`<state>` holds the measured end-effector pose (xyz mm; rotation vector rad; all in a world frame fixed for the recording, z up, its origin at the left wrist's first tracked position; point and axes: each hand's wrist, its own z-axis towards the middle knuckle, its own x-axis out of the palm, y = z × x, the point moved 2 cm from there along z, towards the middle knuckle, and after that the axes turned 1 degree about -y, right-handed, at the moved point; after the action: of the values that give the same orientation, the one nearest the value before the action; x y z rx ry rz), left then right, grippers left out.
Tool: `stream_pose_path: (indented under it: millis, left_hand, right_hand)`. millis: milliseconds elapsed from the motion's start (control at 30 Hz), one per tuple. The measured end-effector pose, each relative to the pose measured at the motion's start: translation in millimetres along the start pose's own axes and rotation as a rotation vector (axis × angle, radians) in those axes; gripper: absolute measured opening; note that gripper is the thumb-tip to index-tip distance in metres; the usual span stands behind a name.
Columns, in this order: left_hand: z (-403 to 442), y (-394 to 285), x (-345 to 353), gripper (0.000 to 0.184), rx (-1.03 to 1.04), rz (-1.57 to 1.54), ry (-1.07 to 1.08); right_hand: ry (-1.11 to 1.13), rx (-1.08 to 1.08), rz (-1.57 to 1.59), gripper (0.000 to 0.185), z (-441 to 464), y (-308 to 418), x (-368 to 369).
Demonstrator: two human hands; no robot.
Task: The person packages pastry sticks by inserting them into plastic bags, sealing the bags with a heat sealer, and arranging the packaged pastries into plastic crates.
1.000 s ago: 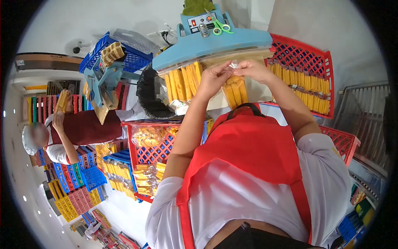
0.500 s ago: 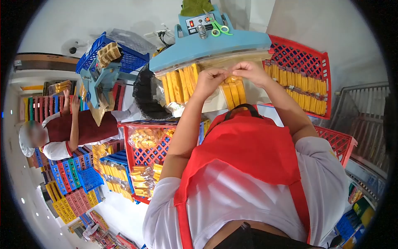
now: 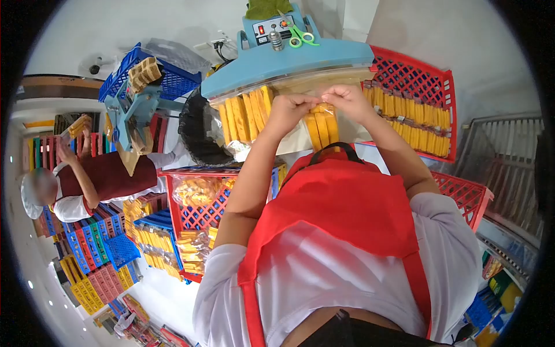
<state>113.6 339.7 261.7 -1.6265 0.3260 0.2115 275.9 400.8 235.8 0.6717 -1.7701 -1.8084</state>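
Observation:
A clear plastic bag of yellow, stick-shaped pieces (image 3: 322,128) lies in front of me, below the sealing machine (image 3: 286,65). My left hand (image 3: 288,111) pinches the top edge of this bag on its left side. On the other side my right hand (image 3: 348,103) is closed on the same edge, its fingertips close to those of the left. More bagged yellow sticks (image 3: 245,115) lie just left of my left hand, under the machine's front edge. Green-handled scissors (image 3: 299,37) and a metal spring knob (image 3: 276,39) are on top of the machine.
On the right stands a red crate (image 3: 409,68) holding rows of packed sticks. A black-lined bin (image 3: 199,130) and another red crate (image 3: 196,215) with bagged goods are at left. Beyond, a co-worker in a dark red apron (image 3: 110,176) holds a pack beside a second sealer (image 3: 130,115).
My hands keep their pinch on the bag's edge, almost unmoved. The view has shifted slightly. The co-worker's hands have moved, and a yellow pack now shows in them.

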Motion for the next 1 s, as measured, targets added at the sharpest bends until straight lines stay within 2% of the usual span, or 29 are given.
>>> stream_pose_path:
  millis: [67, 133, 167, 233, 367, 433, 467, 667, 733, 867, 933, 1000]
  left_hand:
    - [-0.4, 0.2, 0.4, 0.018, -0.002, 0.003, -0.032]
    - [3.0, 3.0, -0.1, 0.017, -0.132, -0.005, -0.017]
    - [4.2, 4.0, 0.5, 0.017, -0.131, -0.005, -0.018]
    - [6.5, 6.9, 2.5, 0.015, -0.126, -0.143, -0.039]
    - [6.8, 8.1, 2.7, 0.014, -0.116, -0.209, -0.048]
    - [7.9, 7.6, 3.7, 0.014, -0.06, -0.242, 0.02]
    - [8.1, 5.4, 4.1, 0.014, -0.059, -0.243, 0.02]
    - [4.8, -9.5, 6.2, 0.014, -0.014, -0.04, 0.061]
    - [6.5, -9.2, 4.6, 0.015, 0.003, 0.125, 0.058]
    - [14.0, 12.0, 6.7, 0.016, -0.041, 0.064, -0.006]
    - [13.0, 28.5, 10.1, 0.019, -0.066, -0.116, -0.133]
    - [7.4, 41.9, 22.3, 0.021, -0.074, -0.224, -0.207]
  right_hand:
    - [-0.015, -0.026, -0.047, 0.016, -1.8, 0.0, 0.4]
    - [-0.038, 0.039, -0.072, 0.018, 0.4, -5.8, -1.3]
    - [-0.038, 0.039, -0.073, 0.018, 2.2, -7.2, -2.9]
    - [0.023, 0.176, 0.104, 0.015, 4.8, -11.6, -4.5]
    - [-0.072, 0.047, 0.044, 0.017, -1.9, 3.8, 0.1]
    - [0.097, 0.2, 0.143, 0.023, -4.6, -0.9, -4.8]
    - [0.098, 0.2, 0.142, 0.023, -4.6, -3.0, -7.1]
    - [0.04, 0.231, 0.128, 0.019, -7.4, -8.0, -11.4]
    - [-0.001, 0.223, 0.175, 0.017, -6.5, -14.9, -11.1]
    - [-0.141, 0.222, 0.235, 0.017, -2.2, -24.4, -5.9]
    - [-0.247, 0.273, 0.383, 0.017, -2.1, -26.1, -2.2]
    - [-0.284, 0.276, 0.382, 0.018, 2.0, -36.5, -6.2]
